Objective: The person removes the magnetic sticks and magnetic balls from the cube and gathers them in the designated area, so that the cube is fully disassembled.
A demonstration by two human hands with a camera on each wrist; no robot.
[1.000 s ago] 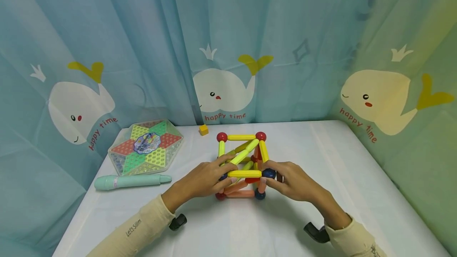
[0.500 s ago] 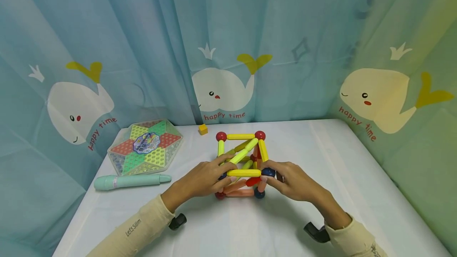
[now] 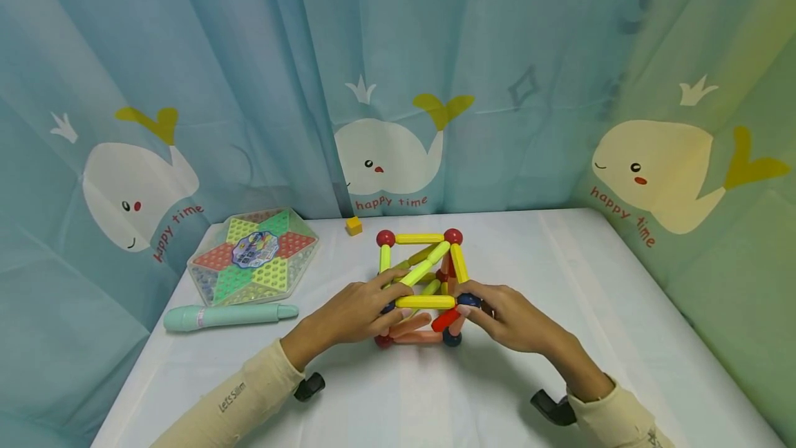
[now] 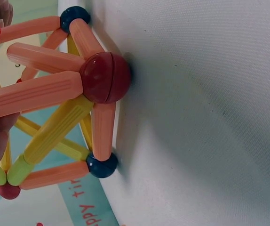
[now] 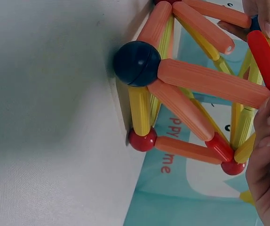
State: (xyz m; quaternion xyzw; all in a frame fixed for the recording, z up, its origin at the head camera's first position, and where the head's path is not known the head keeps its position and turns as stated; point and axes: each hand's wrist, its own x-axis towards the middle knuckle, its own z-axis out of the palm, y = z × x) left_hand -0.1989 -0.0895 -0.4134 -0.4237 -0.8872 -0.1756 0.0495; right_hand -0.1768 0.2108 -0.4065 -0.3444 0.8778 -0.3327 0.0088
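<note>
A cube-like frame of magnetic rods and balls stands on the table. My left hand (image 3: 361, 310) grips its upper front left corner, where a dark blue ball (image 3: 388, 306) shows between the fingers. At the upper front right corner my right hand (image 3: 513, 316) pinches another dark blue ball (image 3: 469, 299). A yellow rod (image 3: 425, 302) spans the two corners. From the right ball a short red rod (image 5: 266, 61) slants down and left, its far end free. A salmon rod (image 5: 205, 28) rises from the lower left red ball (image 4: 106, 77), its tip apart from the red rod.
A hexagonal box (image 3: 255, 258) with a coloured star board lies at the back left. In front of it is a mint-green stick-shaped object (image 3: 230, 317). A small yellow cube (image 3: 354, 226) sits near the table's back edge, before a whale-print curtain (image 3: 522, 88).
The red rod has swung down at the right hand, from nearly level to a steep slant. Its left end has come away from the salmon rod. The left hand stays in place.
</note>
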